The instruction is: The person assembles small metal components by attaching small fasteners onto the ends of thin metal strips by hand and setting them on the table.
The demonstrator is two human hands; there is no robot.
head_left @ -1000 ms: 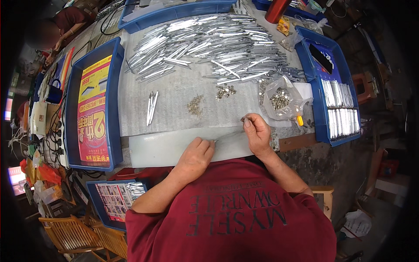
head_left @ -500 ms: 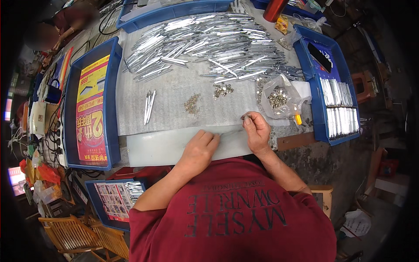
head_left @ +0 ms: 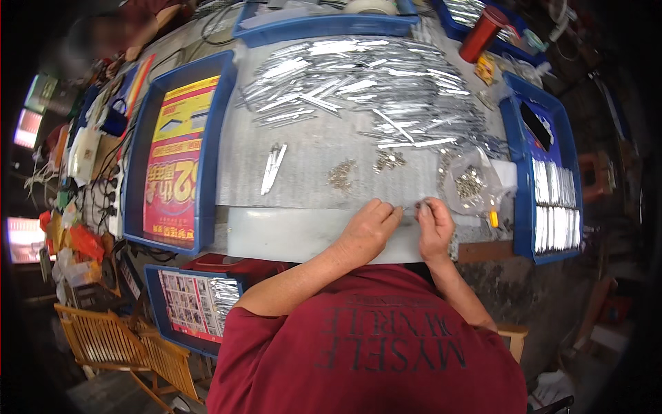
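Observation:
My left hand (head_left: 372, 225) and my right hand (head_left: 436, 229) are close together over the far edge of a pale, smooth board (head_left: 276, 234). Both have their fingers pinched; whatever sits in the fingertips is too small to make out. Beyond them lie a little pile of brass-coloured bits (head_left: 341, 175) and a cluster of small round metal pieces (head_left: 389, 161). A clear plastic bag (head_left: 476, 190) with more small metal pieces stands right of my right hand. Several slim silver strips (head_left: 274, 168) lie apart at the left, below a big heap of them (head_left: 345, 79).
Blue trays stand at the left (head_left: 212, 148) and at the right (head_left: 525, 200), the right one with rows of silver strips. Another blue tray (head_left: 331, 29) is at the back, near a red cylinder (head_left: 483, 33). A person's arm (head_left: 146, 34) shows at the far left.
My left hand has moved right and come up close to my right hand. The whole view has shifted, so the table's things appear farther right. Right fingers remain pinched.

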